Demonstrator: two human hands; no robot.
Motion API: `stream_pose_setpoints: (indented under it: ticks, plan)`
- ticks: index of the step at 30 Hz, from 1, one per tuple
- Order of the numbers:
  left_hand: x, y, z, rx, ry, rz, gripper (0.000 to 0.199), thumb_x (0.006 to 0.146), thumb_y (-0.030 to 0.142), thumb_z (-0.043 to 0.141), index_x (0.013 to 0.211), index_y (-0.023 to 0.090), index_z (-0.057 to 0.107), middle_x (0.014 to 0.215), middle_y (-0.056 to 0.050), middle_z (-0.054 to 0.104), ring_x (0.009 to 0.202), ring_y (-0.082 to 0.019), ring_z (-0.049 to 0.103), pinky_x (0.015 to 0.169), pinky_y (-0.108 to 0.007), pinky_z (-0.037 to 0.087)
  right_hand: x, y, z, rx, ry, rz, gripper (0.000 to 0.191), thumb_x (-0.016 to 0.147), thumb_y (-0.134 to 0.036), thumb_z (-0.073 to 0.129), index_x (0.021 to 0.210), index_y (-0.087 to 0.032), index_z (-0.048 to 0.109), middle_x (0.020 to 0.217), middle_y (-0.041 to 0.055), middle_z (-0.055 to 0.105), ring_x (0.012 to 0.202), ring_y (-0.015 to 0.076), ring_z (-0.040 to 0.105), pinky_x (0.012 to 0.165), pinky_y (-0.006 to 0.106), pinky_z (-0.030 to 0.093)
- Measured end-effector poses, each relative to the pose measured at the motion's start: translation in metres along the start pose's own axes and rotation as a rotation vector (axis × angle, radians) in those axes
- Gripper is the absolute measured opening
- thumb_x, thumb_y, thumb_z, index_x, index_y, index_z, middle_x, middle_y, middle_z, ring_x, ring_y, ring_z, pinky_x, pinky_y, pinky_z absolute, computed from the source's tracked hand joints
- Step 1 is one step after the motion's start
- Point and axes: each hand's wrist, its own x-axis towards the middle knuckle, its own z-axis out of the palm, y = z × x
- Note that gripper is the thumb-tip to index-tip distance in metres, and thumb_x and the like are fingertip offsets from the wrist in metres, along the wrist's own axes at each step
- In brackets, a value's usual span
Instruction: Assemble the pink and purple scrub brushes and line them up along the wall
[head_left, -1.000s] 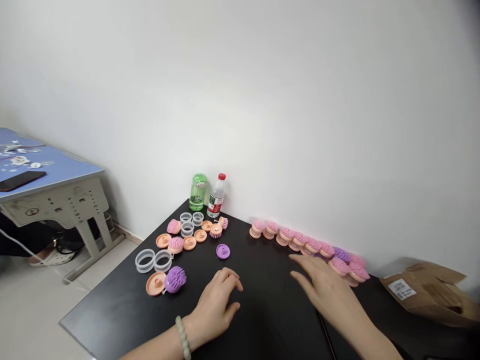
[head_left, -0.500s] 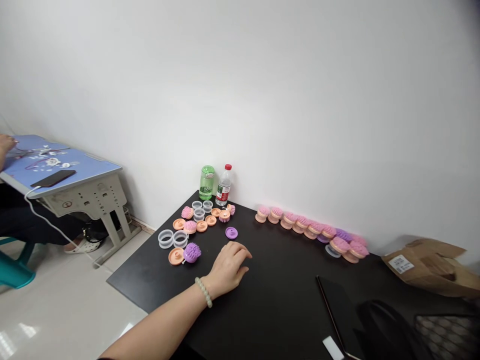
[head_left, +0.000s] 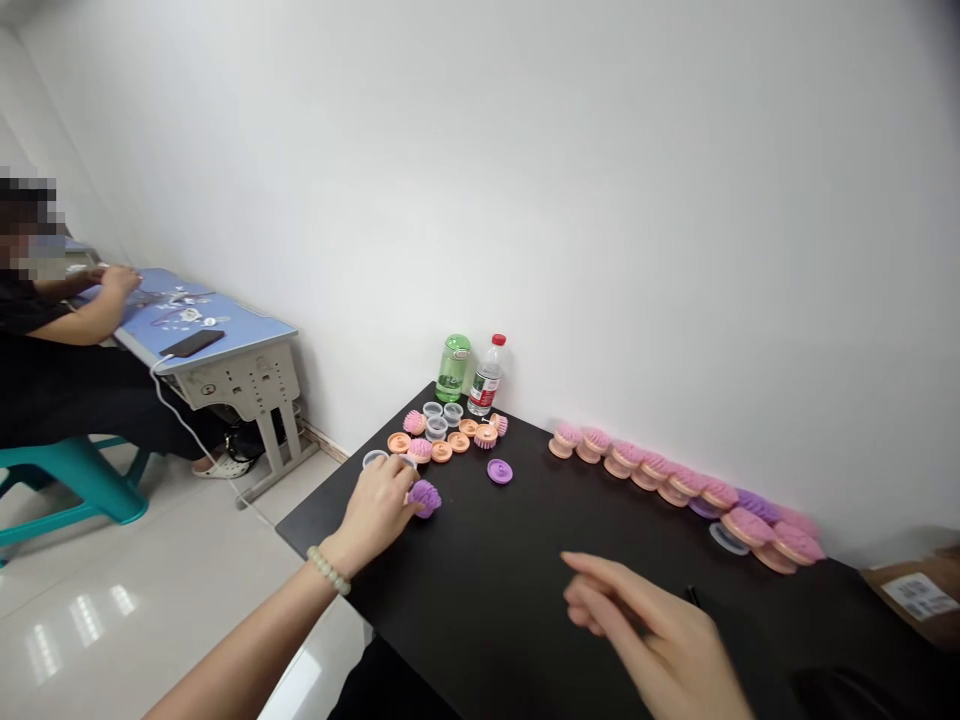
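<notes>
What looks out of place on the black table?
A clear plastic ring lies beside the right end of the row of pink brushes, odd because the other loose rings sit together near the water bottle.

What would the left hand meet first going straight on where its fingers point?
The left hand would likely meet the purple bristled brush head just beyond its fingertips, though depth is unclear.
</notes>
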Motion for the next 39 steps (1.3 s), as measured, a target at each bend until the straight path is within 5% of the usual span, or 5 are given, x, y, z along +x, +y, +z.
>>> stream_pose_setpoints:
  ticks: [10,15,26,33,39]
  plan:
    - [-0.038,-0.019,0.031,-0.052,0.066,-0.235,0.033,0.076,0.014,0.071,0.105,0.021,0.057,0.110,-0.007,0.060,0.098,-0.027,0.056,0.084,-0.040,0.049,0.120,-0.085,0.120,0.399,-0.441,-0.084,0.076,0.073,-0.020,0.071,0.145,-0.029,0.048,0.147,0.0062,0.051,0.130,0.0282,0.053,0.096,0.041,0.053]
    - [-0.031,-0.031,0.027,-0.004,0.142,-0.215,0.029,0.083,0.002,0.049,0.104,0.020,0.058,0.106,-0.008,0.063,0.097,-0.026,0.056,0.084,-0.039,0.049,0.137,-0.094,0.144,0.394,-0.448,-0.109,0.051,0.070,-0.019,0.075,0.119,-0.022,0.066,0.124,0.0064,0.068,0.117,0.0284,0.059,0.103,0.041,0.046]
    - [0.026,-0.026,0.034,0.030,0.144,-0.173,0.033,0.073,0.014,0.076,0.103,0.017,0.064,0.130,-0.015,0.059,0.121,-0.038,0.049,0.100,-0.055,0.042,0.087,-0.038,0.104,0.417,-0.286,0.084,0.048,0.068,-0.020,0.069,0.115,-0.025,0.061,0.118,0.0062,0.070,0.112,0.0284,0.067,0.099,0.040,0.051]
    - [0.047,0.045,0.032,-0.334,0.055,0.149,0.043,0.075,0.007,0.064,0.115,0.023,0.060,0.114,-0.007,0.064,0.111,-0.027,0.058,0.096,-0.041,0.048,0.071,0.005,0.062,0.698,-0.009,0.313,0.050,0.073,-0.039,0.074,0.118,-0.023,0.059,0.114,0.0096,0.072,0.104,0.0285,0.071,0.089,0.041,0.058]
    - [0.069,0.104,0.069,-0.807,-0.155,0.177,0.059,0.064,0.008,0.080,0.118,0.022,0.062,0.107,-0.003,0.060,0.096,-0.021,0.061,0.087,-0.035,0.051,0.067,0.015,0.043,0.669,0.327,0.327,0.057,0.074,-0.045,0.076,0.123,-0.023,0.056,0.126,0.0125,0.065,0.114,0.0299,0.066,0.097,0.043,0.055]
